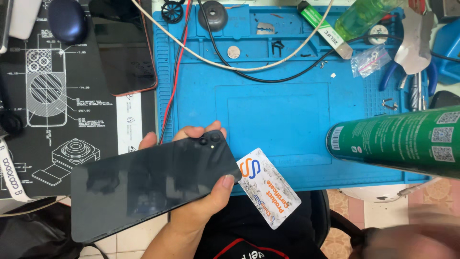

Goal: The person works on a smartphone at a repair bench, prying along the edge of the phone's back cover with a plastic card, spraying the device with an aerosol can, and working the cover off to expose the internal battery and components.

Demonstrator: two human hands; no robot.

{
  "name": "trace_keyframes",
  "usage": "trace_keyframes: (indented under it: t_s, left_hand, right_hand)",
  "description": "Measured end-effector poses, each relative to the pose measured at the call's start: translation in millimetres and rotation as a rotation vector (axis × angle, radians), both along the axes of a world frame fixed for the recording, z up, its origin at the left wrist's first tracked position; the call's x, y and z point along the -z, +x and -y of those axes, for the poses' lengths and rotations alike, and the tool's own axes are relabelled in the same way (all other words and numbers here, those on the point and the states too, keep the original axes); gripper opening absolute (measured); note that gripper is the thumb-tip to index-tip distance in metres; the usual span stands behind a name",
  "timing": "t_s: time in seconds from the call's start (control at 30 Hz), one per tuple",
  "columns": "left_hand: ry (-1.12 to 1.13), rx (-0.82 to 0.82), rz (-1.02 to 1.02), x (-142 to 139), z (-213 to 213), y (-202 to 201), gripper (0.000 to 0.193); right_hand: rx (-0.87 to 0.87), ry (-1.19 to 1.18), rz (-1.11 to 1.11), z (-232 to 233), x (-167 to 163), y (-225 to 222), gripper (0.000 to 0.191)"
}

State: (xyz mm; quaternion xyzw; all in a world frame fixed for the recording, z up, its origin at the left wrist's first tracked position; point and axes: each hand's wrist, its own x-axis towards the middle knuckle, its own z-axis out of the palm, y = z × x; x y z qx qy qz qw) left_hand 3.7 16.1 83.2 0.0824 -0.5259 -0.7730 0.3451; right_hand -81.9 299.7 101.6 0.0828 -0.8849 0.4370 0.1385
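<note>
My left hand point(194, 213) grips a dark smartphone point(143, 184) back side up, with the thumb on its right edge and the fingers curled over its top edge. The phone is tilted, its camera lenses toward the blue work mat point(287, 105). A white plastic card point(270, 188) with orange and blue print sticks out from under the phone's right corner. A large green cylinder point(397, 141) with label patches reaches in from the right edge, its dark end facing the phone. My right hand point(414, 235) is a blur at the bottom right; its grip is unclear.
A second phone point(125, 48) lies screen up on a black mat with white drawings point(52, 110). Red, black and white cables point(225, 60) cross the mat's top. A green bottle point(364, 17), bagged screws point(370, 61), blue-handled pliers point(390, 76) and tweezers point(416, 88) sit at the top right.
</note>
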Motion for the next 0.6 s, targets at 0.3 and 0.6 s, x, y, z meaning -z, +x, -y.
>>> trace_keyframes:
  t_s: [0.3,0.6]
  left_hand:
    - [0.006,-0.015,-0.017,0,-5,-3,0.114]
    - [0.059,-0.003,-0.037,-1,-1,-7,0.110]
  right_hand:
    - [0.023,0.210,-0.064,0,-16,-112,0.066]
    - [-0.375,0.395,-0.086,7,-82,-59,0.070]
